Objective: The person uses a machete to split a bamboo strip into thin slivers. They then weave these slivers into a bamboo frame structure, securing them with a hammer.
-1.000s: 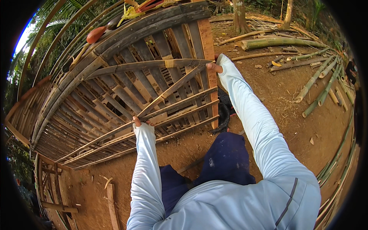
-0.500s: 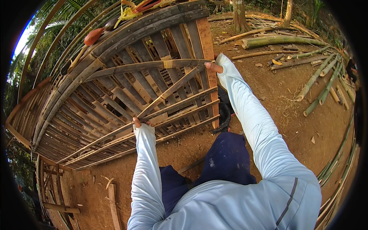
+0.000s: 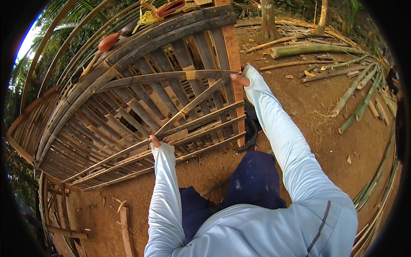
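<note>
Head view: left hand (image 3: 162, 142) holds the diagonal slat (image 3: 200, 97) at its near left end; right hand (image 3: 242, 80) clasps the upright board (image 3: 232, 47) beside the far end. Uneven grip could shift the slat.

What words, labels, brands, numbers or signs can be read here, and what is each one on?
There are none that can be read.
The bamboo strip and the wooden post show no lettering.
Any small mark on the light blue shirt is too small to make out.
</note>
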